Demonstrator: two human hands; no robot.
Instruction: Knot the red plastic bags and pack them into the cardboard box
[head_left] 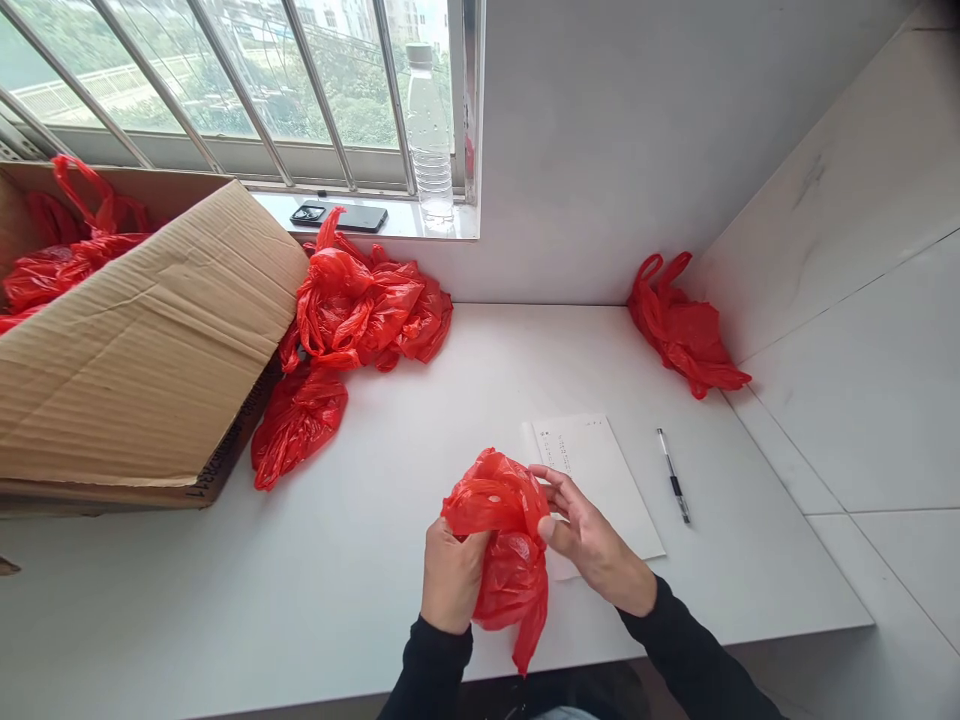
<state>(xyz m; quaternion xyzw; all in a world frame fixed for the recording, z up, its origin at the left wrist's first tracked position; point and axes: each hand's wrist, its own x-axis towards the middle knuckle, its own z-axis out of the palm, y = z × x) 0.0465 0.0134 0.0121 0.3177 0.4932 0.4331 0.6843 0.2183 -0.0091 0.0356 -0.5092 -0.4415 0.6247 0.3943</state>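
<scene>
A crumpled red plastic bag (504,540) hangs between my two hands above the near edge of the white table (360,560). My left hand (448,578) is closed on the bag's left side, fingers tucked into the plastic. My right hand (585,535) pinches the bag's right side, thumb and fingers pressed against it. The bag's tail droops below the table edge. Both of my sleeves are black.
A heap of red bags (360,310) lies at the back left beside an open cardboard box (142,350) holding more red bags. Another red bag (682,330) sits in the far right corner. A paper sheet (600,470), a pen (673,476), a phone (341,215) and a water bottle (430,130) are nearby.
</scene>
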